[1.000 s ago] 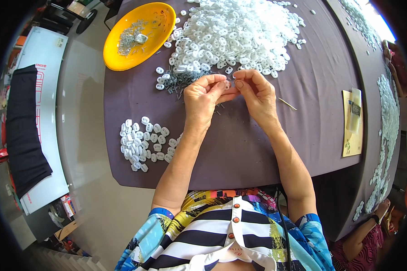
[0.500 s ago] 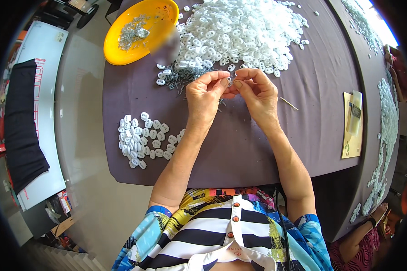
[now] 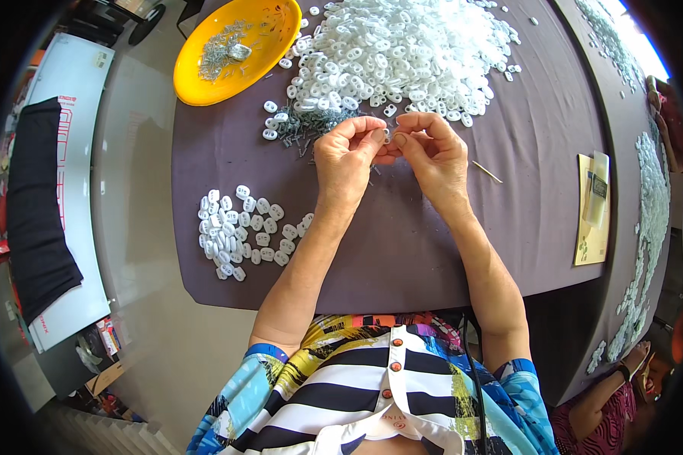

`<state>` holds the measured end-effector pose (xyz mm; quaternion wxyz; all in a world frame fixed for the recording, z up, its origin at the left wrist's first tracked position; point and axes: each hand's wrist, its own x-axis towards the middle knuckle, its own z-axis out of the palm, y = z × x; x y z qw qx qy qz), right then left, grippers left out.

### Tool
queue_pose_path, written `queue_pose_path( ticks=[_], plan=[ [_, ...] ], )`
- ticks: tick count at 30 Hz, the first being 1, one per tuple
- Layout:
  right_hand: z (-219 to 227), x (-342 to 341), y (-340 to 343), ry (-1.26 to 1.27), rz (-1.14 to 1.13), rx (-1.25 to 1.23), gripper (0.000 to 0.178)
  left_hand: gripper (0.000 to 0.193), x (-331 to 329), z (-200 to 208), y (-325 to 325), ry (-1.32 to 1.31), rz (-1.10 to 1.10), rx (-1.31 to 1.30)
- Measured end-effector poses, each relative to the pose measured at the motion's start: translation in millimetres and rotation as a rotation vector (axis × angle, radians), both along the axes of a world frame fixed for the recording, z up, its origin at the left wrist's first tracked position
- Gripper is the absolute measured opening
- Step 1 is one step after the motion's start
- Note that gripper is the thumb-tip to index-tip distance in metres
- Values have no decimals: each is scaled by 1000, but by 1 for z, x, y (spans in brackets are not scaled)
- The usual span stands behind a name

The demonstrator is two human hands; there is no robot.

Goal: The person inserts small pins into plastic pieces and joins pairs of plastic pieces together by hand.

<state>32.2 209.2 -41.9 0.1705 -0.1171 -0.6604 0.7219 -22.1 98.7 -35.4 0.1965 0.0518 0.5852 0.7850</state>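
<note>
My left hand (image 3: 344, 161) is closed in a pinch on a small white two-holed plastic piece (image 3: 387, 136), held up over the table. Close beside it, my right hand (image 3: 437, 164) is also pinched, thumb and forefinger together at the piece's right side. What the right fingertips hold is too small to make out. Just beyond my left hand lies a heap of small grey metal bits (image 3: 309, 123). Behind both hands spreads a large pile of white two-holed oval pieces (image 3: 402, 57). Left of my left forearm is a smaller group of white oval pieces (image 3: 231, 235).
A yellow dish (image 3: 269, 38) with silvery metal bits (image 3: 221, 57) stands at the far left. A thin stick (image 3: 486, 172) lies right of my right hand. A tan envelope (image 3: 591, 243) with a clear packet rests near the right edge. Another person's arm (image 3: 603, 398) shows at lower right.
A blurred dark shape by the dish's right rim is gone. My hands stay almost in place, both still pinched.
</note>
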Motion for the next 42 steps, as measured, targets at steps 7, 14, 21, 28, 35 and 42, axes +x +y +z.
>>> queue_pose_path(
  ticks=[7,14,21,28,35,42],
  plan=[
    [1,1,-1,22,-1,40,18,7,1,0,0,15,7,-19],
    [1,2,0,28,11,96,18,5,2,-1,1,105,19,-59],
    [-2,1,0,49,33,107,16,6,4,0,1,96,22,-36],
    [-3,0,0,43,34,153,16,6,6,-2,3,131,34,-68],
    [-3,0,3,10,1,174,16,9,9,-1,6,52,48,-2],
    [-3,-1,12,14,58,141,20,11,4,4,1,-17,-9,-42]
  ],
)
